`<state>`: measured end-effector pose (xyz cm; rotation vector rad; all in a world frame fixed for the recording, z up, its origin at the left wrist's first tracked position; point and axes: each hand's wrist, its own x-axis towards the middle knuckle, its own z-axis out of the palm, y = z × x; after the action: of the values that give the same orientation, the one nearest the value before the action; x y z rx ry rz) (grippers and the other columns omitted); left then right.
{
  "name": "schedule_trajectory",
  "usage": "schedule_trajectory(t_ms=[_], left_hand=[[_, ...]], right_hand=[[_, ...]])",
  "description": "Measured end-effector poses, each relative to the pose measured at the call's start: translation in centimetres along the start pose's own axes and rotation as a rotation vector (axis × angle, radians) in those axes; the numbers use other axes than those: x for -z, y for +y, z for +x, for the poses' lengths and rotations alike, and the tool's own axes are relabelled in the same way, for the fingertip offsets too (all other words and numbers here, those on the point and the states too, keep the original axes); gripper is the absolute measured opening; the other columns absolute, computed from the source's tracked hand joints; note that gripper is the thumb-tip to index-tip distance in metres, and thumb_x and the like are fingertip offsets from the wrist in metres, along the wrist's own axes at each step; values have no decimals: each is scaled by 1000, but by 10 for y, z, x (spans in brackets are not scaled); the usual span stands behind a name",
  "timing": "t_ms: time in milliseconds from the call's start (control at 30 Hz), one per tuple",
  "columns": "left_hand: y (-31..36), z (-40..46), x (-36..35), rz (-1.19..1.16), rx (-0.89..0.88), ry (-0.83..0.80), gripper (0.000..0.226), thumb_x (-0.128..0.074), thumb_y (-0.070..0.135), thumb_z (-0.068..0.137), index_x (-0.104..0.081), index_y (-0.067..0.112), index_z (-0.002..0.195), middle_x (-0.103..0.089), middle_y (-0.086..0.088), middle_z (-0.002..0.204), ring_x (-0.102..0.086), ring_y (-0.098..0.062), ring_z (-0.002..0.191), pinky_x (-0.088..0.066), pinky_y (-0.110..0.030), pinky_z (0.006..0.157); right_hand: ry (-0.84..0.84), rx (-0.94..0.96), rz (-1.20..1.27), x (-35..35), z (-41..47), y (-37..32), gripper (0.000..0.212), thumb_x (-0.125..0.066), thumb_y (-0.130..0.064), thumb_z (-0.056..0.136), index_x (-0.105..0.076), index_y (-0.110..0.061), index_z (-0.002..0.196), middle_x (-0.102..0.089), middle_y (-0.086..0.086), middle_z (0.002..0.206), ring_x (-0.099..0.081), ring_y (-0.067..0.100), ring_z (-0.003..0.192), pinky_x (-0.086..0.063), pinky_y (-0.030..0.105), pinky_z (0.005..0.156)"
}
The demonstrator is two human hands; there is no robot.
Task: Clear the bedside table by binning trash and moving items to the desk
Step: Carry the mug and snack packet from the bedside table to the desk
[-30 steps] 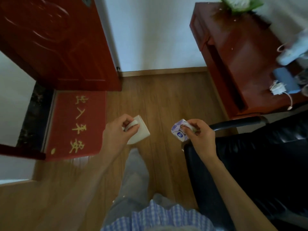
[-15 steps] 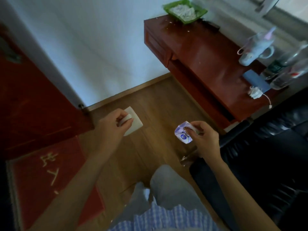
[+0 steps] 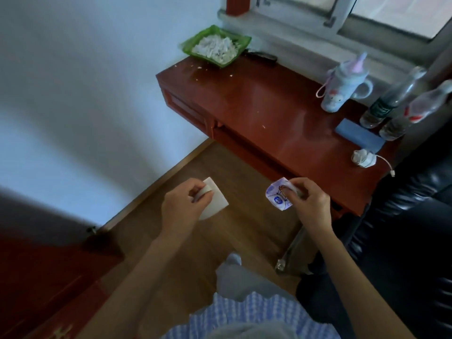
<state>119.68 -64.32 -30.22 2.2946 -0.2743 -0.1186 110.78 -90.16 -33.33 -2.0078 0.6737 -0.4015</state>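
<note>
White folded paper [image 3: 213, 200] in left hand [image 3: 184, 206], crumpled wrapper [image 3: 278, 195] in right hand [image 3: 310, 204]

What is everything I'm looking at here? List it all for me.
Reddish-brown wooden desk: one, under the window.
Green tray of white scraps: one, desk's far corner.
Dark remote-like object: one, beside the tray.
Pale blue child's cup with handle: one, desk, near the window.
Clear plastic bottles: two, desk's right end.
Blue flat pad: one, by the bottles.
White charger with cable: one, desk's near edge.
Black leather chair: one, right.
White folded paper: one, in the left hand.
Crumpled purple-and-white wrapper: one, in the right hand.
</note>
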Motion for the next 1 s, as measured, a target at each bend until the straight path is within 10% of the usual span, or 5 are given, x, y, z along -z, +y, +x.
schedule_trajectory(t_ms=[1000], left_hand=[[112,379,-171,-156,-777,-613,9,-69,27,80,-63,20,78,-63,11,72,-58,-3,67,-39,-12,52]], right_hand=[[544,-544,-98,15,214,37,12,-72,-17,81,-67,-25,89,-67,-13,82,-62,0,76,-47,17,63]])
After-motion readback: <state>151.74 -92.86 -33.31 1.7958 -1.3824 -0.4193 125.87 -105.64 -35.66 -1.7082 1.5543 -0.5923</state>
